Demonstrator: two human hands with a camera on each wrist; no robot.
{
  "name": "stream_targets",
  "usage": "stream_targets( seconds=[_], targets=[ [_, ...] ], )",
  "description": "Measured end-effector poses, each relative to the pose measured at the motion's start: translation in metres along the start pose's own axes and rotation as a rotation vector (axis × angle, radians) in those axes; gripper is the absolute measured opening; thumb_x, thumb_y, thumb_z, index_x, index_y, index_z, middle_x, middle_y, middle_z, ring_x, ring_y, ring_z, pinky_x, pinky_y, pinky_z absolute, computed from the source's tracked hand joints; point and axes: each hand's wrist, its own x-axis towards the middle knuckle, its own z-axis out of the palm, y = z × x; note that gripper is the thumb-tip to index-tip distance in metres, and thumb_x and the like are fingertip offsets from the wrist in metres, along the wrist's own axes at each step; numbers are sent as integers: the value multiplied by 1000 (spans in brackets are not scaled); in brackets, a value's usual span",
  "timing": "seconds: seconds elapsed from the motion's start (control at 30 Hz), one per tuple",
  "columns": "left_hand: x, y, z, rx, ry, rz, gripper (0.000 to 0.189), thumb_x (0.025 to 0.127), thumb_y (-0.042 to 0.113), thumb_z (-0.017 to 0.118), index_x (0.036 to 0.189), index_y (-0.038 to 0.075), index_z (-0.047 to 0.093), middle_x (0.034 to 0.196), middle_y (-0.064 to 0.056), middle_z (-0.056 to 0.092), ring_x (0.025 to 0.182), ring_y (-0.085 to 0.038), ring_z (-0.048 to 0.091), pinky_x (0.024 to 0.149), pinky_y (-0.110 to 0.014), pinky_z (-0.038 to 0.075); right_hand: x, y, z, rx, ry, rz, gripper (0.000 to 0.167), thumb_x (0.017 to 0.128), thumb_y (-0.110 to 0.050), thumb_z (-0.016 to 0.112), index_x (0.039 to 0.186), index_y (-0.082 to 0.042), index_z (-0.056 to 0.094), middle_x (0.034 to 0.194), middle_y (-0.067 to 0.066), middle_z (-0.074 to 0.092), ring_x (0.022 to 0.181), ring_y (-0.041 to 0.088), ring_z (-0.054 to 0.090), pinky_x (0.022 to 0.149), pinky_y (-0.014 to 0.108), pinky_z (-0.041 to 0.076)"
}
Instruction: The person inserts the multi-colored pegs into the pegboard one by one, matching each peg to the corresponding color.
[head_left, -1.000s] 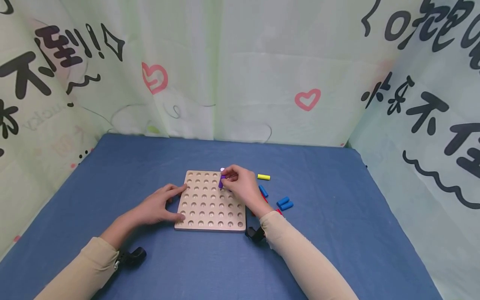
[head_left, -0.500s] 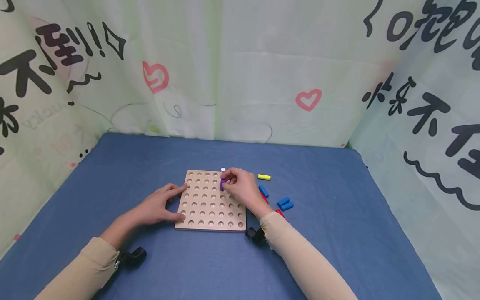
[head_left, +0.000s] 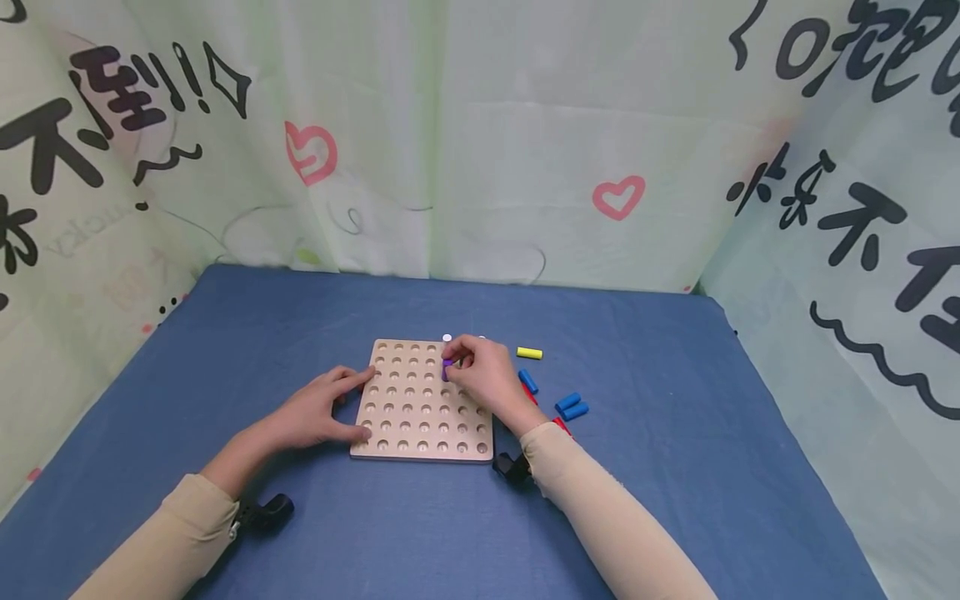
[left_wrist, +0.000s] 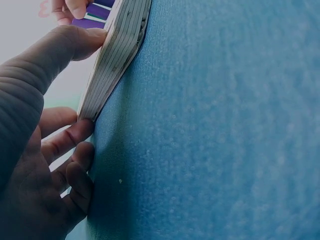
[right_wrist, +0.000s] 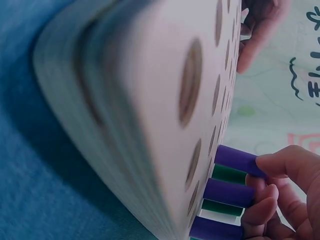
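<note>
A pale wooden board (head_left: 408, 417) with rows of round holes lies on the blue cloth. My left hand (head_left: 322, 408) touches its left edge, thumb and forefinger spread along the side; the left wrist view shows the thumb (left_wrist: 75, 45) against the board's edge. Over the far right part of the board, my right hand (head_left: 483, 371) pinches a purple peg (head_left: 446, 372) between thumb and fingers. The right wrist view shows this purple peg (right_wrist: 237, 159) upright with its lower end at a hole. Beside it stand more purple pegs (right_wrist: 227, 192) and green pegs (right_wrist: 227, 174).
A white peg (head_left: 447, 338) stands at the board's far edge. Right of the board lie a yellow peg (head_left: 529, 353), several blue pegs (head_left: 567, 402) and red pegs (head_left: 562, 427), some partly hidden by the right arm. A printed curtain (head_left: 487, 167) encloses the table's back and sides.
The right hand has lowered slightly, and the purple peg in it has come down onto the board. The left hand has stayed on the board's edge.
</note>
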Motion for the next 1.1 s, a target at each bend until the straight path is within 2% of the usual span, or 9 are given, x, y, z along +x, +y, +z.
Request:
stream_targets(
  seconds=[0.3, 0.47, 0.6, 0.77, 0.93, 1.1],
  targets=[
    [0, -1, 1, -2, -3, 5, 96, 82, 50, 83, 160, 13, 42, 136, -9, 54, 123, -31, 52, 98, -50, 43, -1, 2, 3, -48, -1, -44, 12, 92, -7, 75, 102, -13, 74, 92, 1, 67, 77, 17, 55, 64, 28, 45],
    [0, 1, 0, -4, -3, 5, 96, 82, 49, 83, 160, 12, 42, 136, -9, 54, 120, -30, 52, 96, -48, 43, 0, 1, 3, -100, -35, -55, 14, 92, -7, 76, 105, -12, 73, 94, 2, 67, 78, 18, 54, 64, 27, 46],
    [-1, 0, 0, -1, 1, 9, 95, 82, 49, 84, 159, 12, 42, 135, -9, 54, 120, -30, 52, 97, -49, 43, -1, 0, 1, -85, -54, -46, 18, 92, -10, 76, 109, -11, 72, 97, 4, 67, 81, 18, 55, 66, 27, 46],
    [-1, -1, 1, 4, -2, 2, 96, 82, 50, 84, 160, 12, 42, 135, -9, 54, 120, -30, 53, 97, -49, 43, -5, 2, 0, -38, -35, -58, 16, 93, -9, 75, 108, -11, 73, 99, 5, 67, 83, 18, 55, 70, 30, 47],
    [-1, 0, 0, -3, -4, -8, 96, 82, 50, 84, 160, 13, 42, 135, -9, 54, 118, -29, 52, 96, -47, 43, -11, 6, -8, -28, 6, -45, 14, 94, -8, 72, 107, -13, 74, 97, 3, 65, 83, 18, 56, 71, 31, 48],
    [0, -1, 0, -4, -6, -1, 96, 82, 50, 84, 160, 13, 42, 135, -9, 54, 116, -27, 51, 93, -45, 42, -17, 12, -25, -52, 18, -14, 17, 93, -5, 69, 108, -12, 74, 100, 3, 68, 83, 17, 58, 69, 31, 50]
  ],
)
